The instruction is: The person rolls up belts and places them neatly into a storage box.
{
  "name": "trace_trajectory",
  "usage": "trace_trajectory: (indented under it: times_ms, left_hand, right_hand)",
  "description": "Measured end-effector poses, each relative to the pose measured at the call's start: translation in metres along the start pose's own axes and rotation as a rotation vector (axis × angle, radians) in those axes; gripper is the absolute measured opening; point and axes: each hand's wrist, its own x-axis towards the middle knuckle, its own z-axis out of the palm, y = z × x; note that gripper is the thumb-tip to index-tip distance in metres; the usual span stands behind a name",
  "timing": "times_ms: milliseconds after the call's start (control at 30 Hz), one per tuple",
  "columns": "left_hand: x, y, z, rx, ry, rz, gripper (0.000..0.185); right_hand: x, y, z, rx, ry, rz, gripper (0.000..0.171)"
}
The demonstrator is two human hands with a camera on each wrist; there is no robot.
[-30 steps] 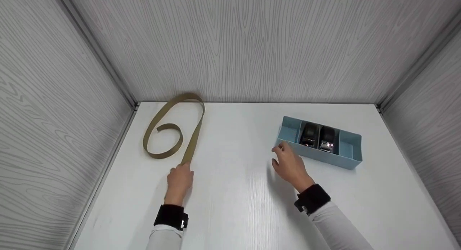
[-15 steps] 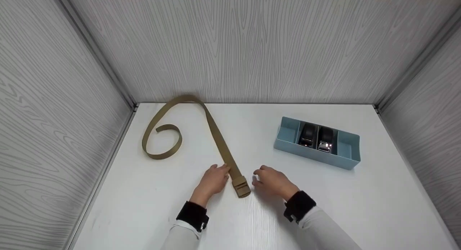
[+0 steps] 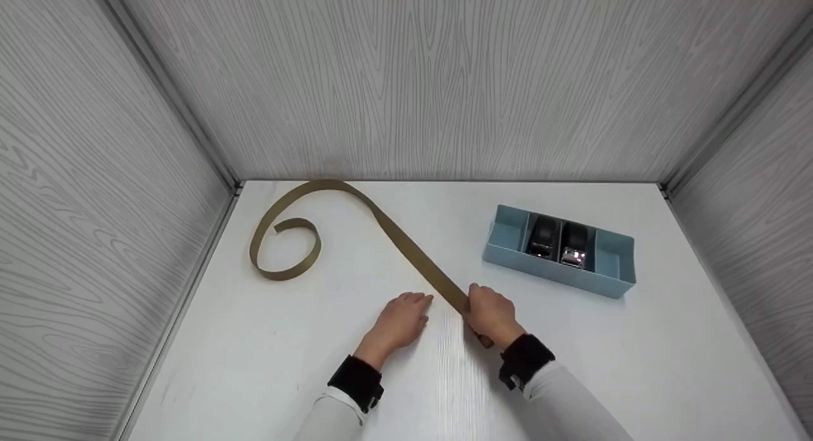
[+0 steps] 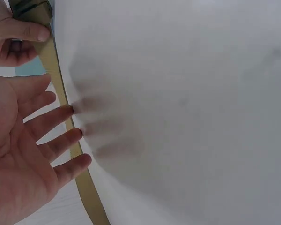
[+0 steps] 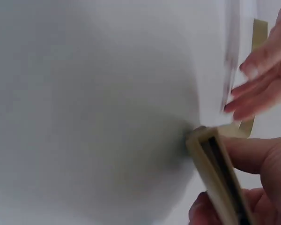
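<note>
The belt [image 3: 419, 258] lies on the table [image 3: 222, 339] to the left of the box [image 3: 552, 271], its curled free end [image 3: 277, 228] on the side farthest from the box and its buckle [image 5: 210, 171] in front of the box's left part. There the right hand [image 3: 492, 311] pinches the belt close to the buckle; the left hand [image 3: 399, 320], farther from the box, holds nothing, its fingers loosely spread, and I cannot tell whether they brush the belt. The belt seems to turn over along its run, so a pull by the right hand alone could carry that twist along or drag the curl out of shape. The pinch takes in little of the belt, so the buckle might swing or slip if tugged. A wide sweep of that hand could also bump the box and jostle the two black rolls [image 3: 544, 231] inside. Only the head view gives the belt's whole run and the rolls, but the right hand mostly hides the buckle there; the right wrist view shows its slot edge-on, and the left wrist view shows the right thumb on the belt and the left palm.
</note>
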Motion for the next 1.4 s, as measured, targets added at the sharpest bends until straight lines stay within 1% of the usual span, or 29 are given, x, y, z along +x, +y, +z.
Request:
trace_trajectory:
  times_ms: [67,133,267,333,400,500,600,700,767,867,933,1000,1133,1267,1333,1400]
  left_hand:
    - [-0.001,-0.012,-0.003,0.025,0.037,-0.051,0.046]
    - [-0.002,-0.027,-0.010,0.038,0.073,-0.122,0.047]
    - [-0.004,-0.065,-0.030,0.061,0.155,-0.267,0.049]
    - [-0.007,-0.084,-0.039,0.053,0.198,-0.329,0.051]
    - [-0.011,-0.102,-0.047,0.039,0.218,-0.380,0.054]
    - [-0.019,-0.126,-0.056,0.006,0.207,-0.439,0.057]
    - [-0.027,-0.145,-0.061,-0.028,0.157,-0.490,0.057]
    - [-0.033,-0.160,-0.063,-0.053,0.137,-0.521,0.052]
    - [-0.035,-0.164,-0.062,-0.060,0.156,-0.516,0.049]
    - [-0.035,-0.161,-0.056,-0.050,0.206,-0.485,0.037]
    - [-0.033,-0.154,-0.052,-0.029,0.227,-0.458,0.028]
    - [-0.030,-0.144,-0.047,-0.009,0.225,-0.436,0.021]
    - [-0.023,-0.119,-0.039,0.039,0.204,-0.361,0.015]
    - [-0.020,-0.089,-0.027,0.054,0.180,-0.251,0.013]
    - [-0.020,-0.072,-0.022,0.046,0.164,-0.184,0.013]
    - [-0.020,-0.057,-0.019,0.048,0.142,-0.111,0.012]
  right_hand:
    - [-0.001,0.013,-0.005,-0.015,0.017,0.011,0.014]
    - [-0.002,0.027,-0.010,-0.036,0.032,0.025,0.011]
    - [-0.005,0.053,-0.023,-0.037,0.057,0.057,0.009]
    - [-0.006,0.064,-0.029,-0.017,0.066,0.069,0.008]
    - [-0.008,0.074,-0.034,0.007,0.070,0.083,0.007]
    - [-0.009,0.086,-0.039,0.059,0.073,0.114,0.007]
    - [-0.010,0.093,-0.042,0.109,0.078,0.139,0.007]
    - [-0.009,0.095,-0.043,0.141,0.092,0.139,0.008]
    - [-0.009,0.095,-0.043,0.147,0.099,0.139,0.009]
    - [-0.008,0.093,-0.042,0.140,0.095,0.139,0.008]
    - [-0.007,0.092,-0.041,0.129,0.092,0.143,0.009]
    - [-0.007,0.089,-0.041,0.114,0.088,0.146,0.012]
    - [-0.007,0.083,-0.043,0.058,0.103,0.131,0.014]
    - [-0.010,0.072,-0.044,-0.007,0.170,0.093,0.015]
    - [-0.011,0.066,-0.043,-0.035,0.225,0.052,0.018]
    - [-0.013,0.059,-0.042,-0.053,0.282,-0.018,0.021]
